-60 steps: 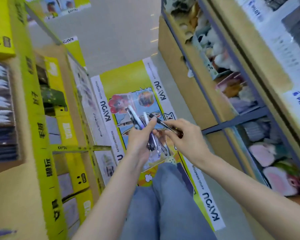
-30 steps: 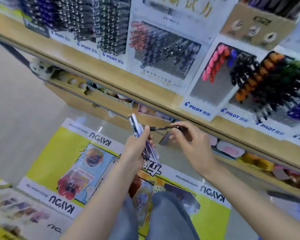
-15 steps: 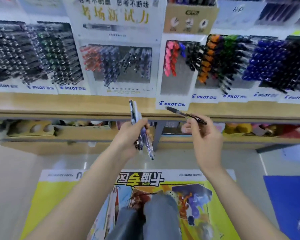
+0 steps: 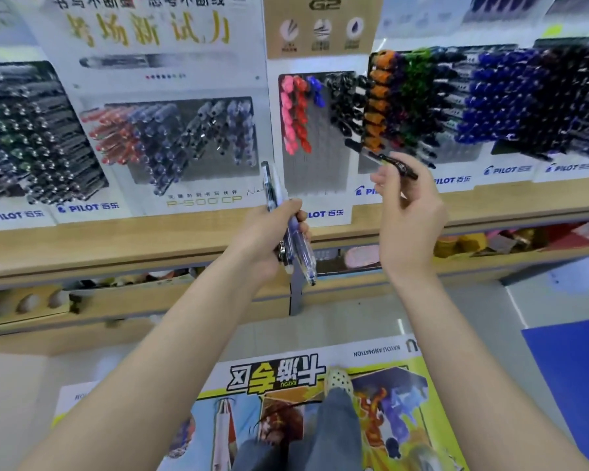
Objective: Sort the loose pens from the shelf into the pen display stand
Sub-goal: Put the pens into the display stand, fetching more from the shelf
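My left hand (image 4: 269, 232) grips a small bunch of clear blue-tinted pens (image 4: 296, 239), held nearly upright in front of the wooden shelf. My right hand (image 4: 405, 212) pinches a single black pen (image 4: 388, 161), which lies slanted with its tip pointing up-left. That pen hovers just below the black and orange rows of the pen display stand (image 4: 320, 164), which holds pink, red, blue, black, orange and green pens in columns. A grey stretch of the stand between the pink and black columns holds no pens.
Other Pilot pen racks stand left (image 4: 170, 137) and right (image 4: 524, 103) along the wooden shelf (image 4: 116, 243). A lower shelf (image 4: 490, 243) holds soft toys and small goods. Below me lies a yellow floor poster (image 4: 286, 402), and my jeans leg shows at the bottom.
My view swung from the aisle floor up to face the pen racks. Both hands rose toward the display, and my right hand carried the black pen up to the stand's lower rows.
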`<state>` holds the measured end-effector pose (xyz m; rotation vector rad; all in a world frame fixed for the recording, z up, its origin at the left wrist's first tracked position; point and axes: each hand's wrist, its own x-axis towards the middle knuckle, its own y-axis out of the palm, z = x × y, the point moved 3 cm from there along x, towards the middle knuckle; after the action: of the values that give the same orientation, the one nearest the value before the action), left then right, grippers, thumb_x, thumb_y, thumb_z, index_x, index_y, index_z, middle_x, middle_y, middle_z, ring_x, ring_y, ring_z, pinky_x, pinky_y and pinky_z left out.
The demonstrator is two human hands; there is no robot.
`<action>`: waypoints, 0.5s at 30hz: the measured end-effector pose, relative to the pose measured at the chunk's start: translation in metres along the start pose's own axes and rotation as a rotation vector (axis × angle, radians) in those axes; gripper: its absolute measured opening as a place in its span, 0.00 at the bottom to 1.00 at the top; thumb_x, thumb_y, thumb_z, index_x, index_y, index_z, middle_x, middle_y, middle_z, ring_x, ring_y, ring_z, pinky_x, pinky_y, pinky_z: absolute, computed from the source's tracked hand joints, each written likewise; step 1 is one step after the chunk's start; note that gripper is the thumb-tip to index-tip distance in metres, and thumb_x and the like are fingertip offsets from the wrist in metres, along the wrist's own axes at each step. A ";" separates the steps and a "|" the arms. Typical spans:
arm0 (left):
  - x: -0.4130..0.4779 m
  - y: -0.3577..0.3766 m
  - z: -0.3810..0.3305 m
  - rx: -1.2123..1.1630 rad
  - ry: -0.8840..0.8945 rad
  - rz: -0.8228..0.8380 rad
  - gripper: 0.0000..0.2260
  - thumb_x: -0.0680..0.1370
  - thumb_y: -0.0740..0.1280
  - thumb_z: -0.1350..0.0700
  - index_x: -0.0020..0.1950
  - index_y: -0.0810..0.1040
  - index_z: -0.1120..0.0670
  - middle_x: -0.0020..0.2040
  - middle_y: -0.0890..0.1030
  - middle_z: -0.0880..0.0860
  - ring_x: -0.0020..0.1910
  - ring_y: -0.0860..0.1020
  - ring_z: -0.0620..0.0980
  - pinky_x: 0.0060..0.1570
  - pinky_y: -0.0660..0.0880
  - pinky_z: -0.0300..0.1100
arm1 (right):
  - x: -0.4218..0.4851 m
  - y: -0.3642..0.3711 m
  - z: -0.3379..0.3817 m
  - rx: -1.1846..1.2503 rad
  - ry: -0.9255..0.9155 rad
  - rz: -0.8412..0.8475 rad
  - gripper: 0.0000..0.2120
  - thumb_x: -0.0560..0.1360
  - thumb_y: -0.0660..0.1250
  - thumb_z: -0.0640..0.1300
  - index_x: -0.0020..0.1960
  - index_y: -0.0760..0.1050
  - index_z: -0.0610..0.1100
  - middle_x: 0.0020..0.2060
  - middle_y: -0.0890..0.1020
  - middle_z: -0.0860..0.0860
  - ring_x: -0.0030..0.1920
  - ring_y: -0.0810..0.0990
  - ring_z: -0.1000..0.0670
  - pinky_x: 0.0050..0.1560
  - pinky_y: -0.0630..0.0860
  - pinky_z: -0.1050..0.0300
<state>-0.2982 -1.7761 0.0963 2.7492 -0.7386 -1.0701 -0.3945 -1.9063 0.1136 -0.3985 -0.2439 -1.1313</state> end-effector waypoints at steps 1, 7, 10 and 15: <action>0.004 0.001 0.002 0.001 0.003 0.005 0.08 0.79 0.65 0.59 0.41 0.73 0.59 0.25 0.73 0.49 0.22 0.73 0.45 0.26 0.73 0.37 | 0.001 0.002 0.000 0.007 -0.027 -0.017 0.08 0.79 0.60 0.41 0.56 0.74 0.42 0.41 0.82 0.48 0.45 0.82 0.55 0.47 0.77 0.63; 0.018 -0.002 0.010 -0.002 -0.009 0.029 0.05 0.78 0.65 0.60 0.43 0.72 0.59 0.22 0.73 0.48 0.23 0.73 0.45 0.25 0.73 0.35 | 0.001 0.012 -0.003 0.001 -0.131 -0.061 0.07 0.79 0.59 0.42 0.55 0.73 0.45 0.42 0.82 0.47 0.44 0.83 0.55 0.45 0.79 0.59; 0.024 -0.004 0.015 0.023 -0.005 0.033 0.06 0.79 0.64 0.60 0.43 0.72 0.59 0.22 0.72 0.48 0.23 0.72 0.45 0.25 0.73 0.35 | -0.002 0.016 -0.009 -0.021 -0.168 -0.072 0.10 0.79 0.59 0.43 0.57 0.74 0.41 0.44 0.82 0.46 0.45 0.83 0.52 0.45 0.79 0.56; 0.029 -0.007 0.020 0.074 0.009 0.056 0.05 0.79 0.64 0.60 0.43 0.72 0.59 0.23 0.73 0.48 0.23 0.73 0.45 0.26 0.74 0.37 | -0.008 0.017 -0.019 -0.085 -0.242 -0.090 0.12 0.79 0.58 0.43 0.57 0.74 0.38 0.46 0.81 0.45 0.45 0.82 0.48 0.44 0.80 0.50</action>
<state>-0.2903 -1.7818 0.0615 2.7740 -0.8653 -1.0392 -0.3829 -1.9019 0.0898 -0.6063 -0.4305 -1.1845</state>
